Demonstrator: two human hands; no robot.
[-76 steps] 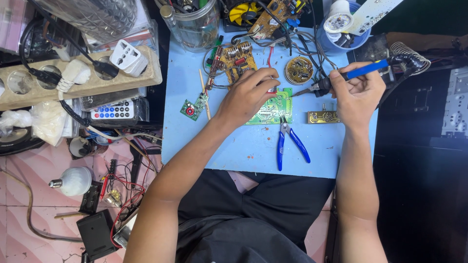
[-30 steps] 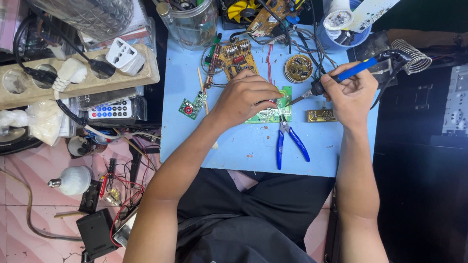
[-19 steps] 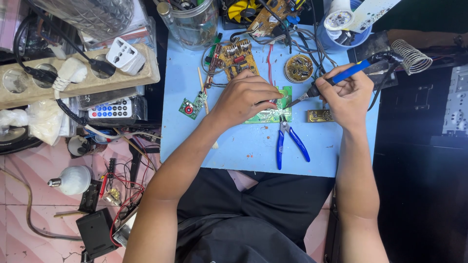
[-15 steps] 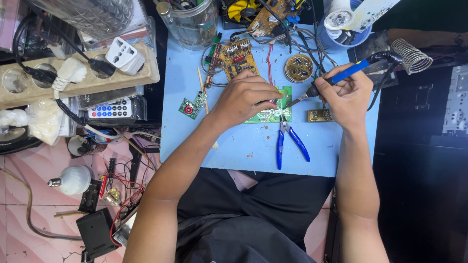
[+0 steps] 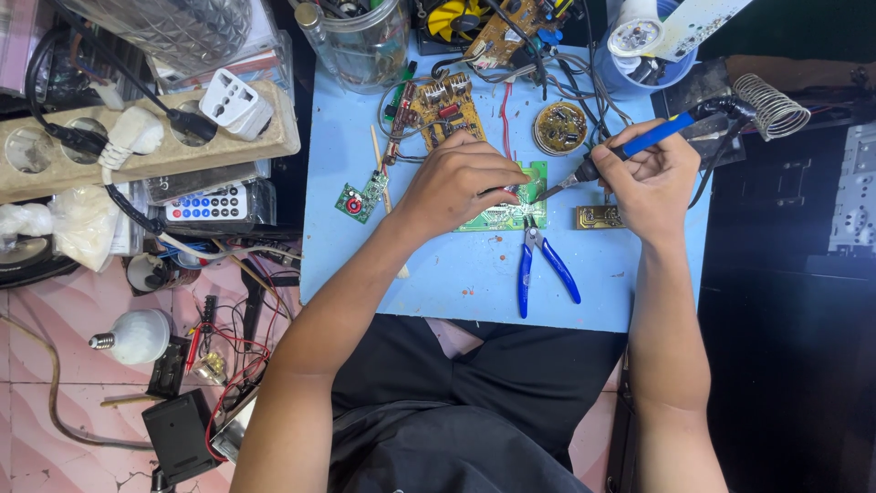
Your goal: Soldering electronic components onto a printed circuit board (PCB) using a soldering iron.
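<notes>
Green circuit board (image 5: 511,212) lies flat near the middle of the blue bench (image 5: 438,283), mostly under the left hand (image 5: 456,183).

Change over the last couple of seconds: the soldering iron (image 5: 630,148) has swung down from a raised, level position beside the board. Its tip now sits at the board's right edge, just off the left fingertips. Judged: the work has gone from approach to contact with a joint, though the touch point itself is too small to confirm.

Left fingers (image 5: 497,173): curled down, pressing on the board's top face and pinning it. They appear pinched together at the tip end. Whether they also hold a wire or component, I cannot tell.

Right hand (image 5: 652,178): fingers wrapped shut round the blue handle in a pen grip, tip angled down and left.

Around the board:
- blue-handled cutters (image 5: 538,269) just below it, handles splayed
- small brass-coloured board (image 5: 598,217) under the right hand
- round board (image 5: 559,128) and brown board (image 5: 443,108) further back
- small green module (image 5: 359,196) to the left
- coiled iron stand (image 5: 771,105) off the bench's right corner
- power strip (image 5: 55,164) and remote control (image 5: 205,203) well to the left
</notes>
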